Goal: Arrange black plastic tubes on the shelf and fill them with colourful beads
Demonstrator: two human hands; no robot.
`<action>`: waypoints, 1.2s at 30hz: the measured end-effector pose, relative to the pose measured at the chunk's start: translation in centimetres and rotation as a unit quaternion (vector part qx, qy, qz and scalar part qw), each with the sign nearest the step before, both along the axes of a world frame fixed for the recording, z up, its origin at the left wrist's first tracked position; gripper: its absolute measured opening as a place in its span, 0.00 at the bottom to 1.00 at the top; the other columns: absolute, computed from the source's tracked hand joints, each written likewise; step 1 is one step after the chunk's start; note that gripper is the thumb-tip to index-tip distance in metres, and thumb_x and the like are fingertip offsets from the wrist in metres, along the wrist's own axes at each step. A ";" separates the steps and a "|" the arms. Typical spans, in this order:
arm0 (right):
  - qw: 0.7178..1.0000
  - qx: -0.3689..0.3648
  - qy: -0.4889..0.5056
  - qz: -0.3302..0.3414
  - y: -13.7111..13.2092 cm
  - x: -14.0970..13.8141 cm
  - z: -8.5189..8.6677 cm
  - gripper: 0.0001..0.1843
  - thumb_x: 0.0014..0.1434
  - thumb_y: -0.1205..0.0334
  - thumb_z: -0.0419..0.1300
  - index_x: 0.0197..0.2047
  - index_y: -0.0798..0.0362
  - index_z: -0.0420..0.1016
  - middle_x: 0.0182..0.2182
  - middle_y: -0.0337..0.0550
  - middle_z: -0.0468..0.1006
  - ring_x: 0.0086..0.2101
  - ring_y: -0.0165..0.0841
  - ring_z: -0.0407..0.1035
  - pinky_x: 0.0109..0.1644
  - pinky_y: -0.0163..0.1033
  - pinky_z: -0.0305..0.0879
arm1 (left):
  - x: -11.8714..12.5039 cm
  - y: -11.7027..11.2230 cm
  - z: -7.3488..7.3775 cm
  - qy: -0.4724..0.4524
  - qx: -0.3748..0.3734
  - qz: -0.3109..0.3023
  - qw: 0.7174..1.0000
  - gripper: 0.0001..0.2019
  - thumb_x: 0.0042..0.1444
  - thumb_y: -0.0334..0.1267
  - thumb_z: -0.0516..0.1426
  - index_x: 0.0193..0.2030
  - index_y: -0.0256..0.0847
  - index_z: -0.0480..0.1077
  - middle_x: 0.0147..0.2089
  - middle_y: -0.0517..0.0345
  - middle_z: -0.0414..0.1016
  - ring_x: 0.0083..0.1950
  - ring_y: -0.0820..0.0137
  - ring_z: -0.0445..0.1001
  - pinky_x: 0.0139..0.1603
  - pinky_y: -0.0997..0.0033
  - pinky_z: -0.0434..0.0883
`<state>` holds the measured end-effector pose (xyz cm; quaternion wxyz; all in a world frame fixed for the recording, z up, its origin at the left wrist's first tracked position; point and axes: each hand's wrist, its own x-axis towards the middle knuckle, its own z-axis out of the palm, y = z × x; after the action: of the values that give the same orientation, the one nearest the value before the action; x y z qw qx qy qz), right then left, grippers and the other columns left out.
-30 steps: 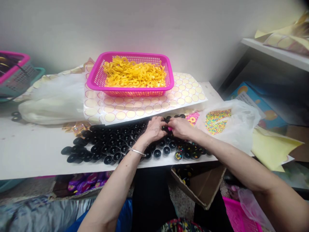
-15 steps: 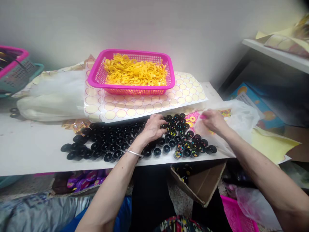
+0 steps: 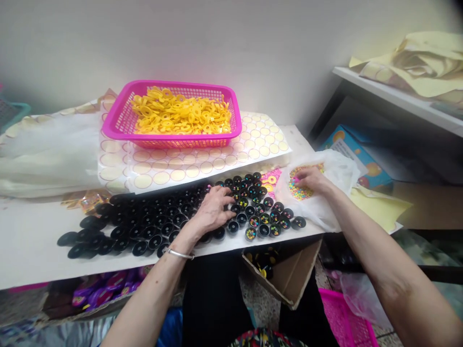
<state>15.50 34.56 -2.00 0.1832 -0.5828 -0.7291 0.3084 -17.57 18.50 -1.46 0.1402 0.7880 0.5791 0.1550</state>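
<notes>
Several small black round cups (image 3: 152, 221) stand packed together on the white table (image 3: 32, 250); those at the right (image 3: 264, 218) hold coloured beads. My left hand (image 3: 211, 212) rests on the cups with its fingers curled over them. My right hand (image 3: 311, 179) reaches into a clear plastic bag (image 3: 336, 173) of small multicoloured beads (image 3: 299, 192) and pinches a small pink thing, too small to name, over them.
A pink basket (image 3: 170, 140) of yellow rings stands at the back on sheets of round stickers (image 3: 202, 164). White plastic bags (image 3: 47, 154) lie at left. A cardboard box (image 3: 289, 279) sits under the table edge. A shelf (image 3: 398, 96) with yellow paper stands at right.
My right hand has left the cups beside my left hand and moved right into the bead bag. My left hand stays on the cups. The camera has swung to the right.
</notes>
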 end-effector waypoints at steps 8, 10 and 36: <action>0.973 -0.068 0.219 0.009 -4.1 -3.5 1.9 0.16 0.31 0.58 0.70 0.26 0.56 0.76 0.23 0.40 0.75 0.25 0.32 0.68 0.32 0.38 0.66 | 0.3 -0.1 -0.1 0.020 -0.021 0.000 1.000 0.13 0.48 0.46 0.61 0.41 0.47 0.75 0.57 0.55 0.64 0.59 0.55 0.56 0.57 0.51 0.60; 0.960 -0.116 0.250 0.053 -5.4 -6.0 2.4 0.14 0.31 0.62 0.70 0.25 0.56 0.76 0.22 0.38 0.75 0.25 0.30 0.67 0.31 0.37 0.64 | 0.4 -0.1 -0.1 0.020 -0.029 0.002 0.999 0.14 0.48 0.46 0.61 0.41 0.47 0.75 0.57 0.54 0.63 0.59 0.54 0.55 0.57 0.51 0.60; 0.932 0.193 -0.280 0.127 -8.2 -8.0 4.0 0.12 0.57 0.69 0.49 0.36 0.58 0.74 0.36 0.51 0.74 0.37 0.36 0.68 0.39 0.37 0.61 | 0.1 0.2 -0.8 -0.011 -0.019 0.011 1.000 0.14 0.46 0.45 0.62 0.39 0.44 0.76 0.56 0.54 0.65 0.59 0.54 0.56 0.58 0.52 0.60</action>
<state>7.52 26.40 2.01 0.0401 -0.5017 -0.8641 0.0065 -17.47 18.70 -2.21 0.1596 0.7770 0.5891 0.1543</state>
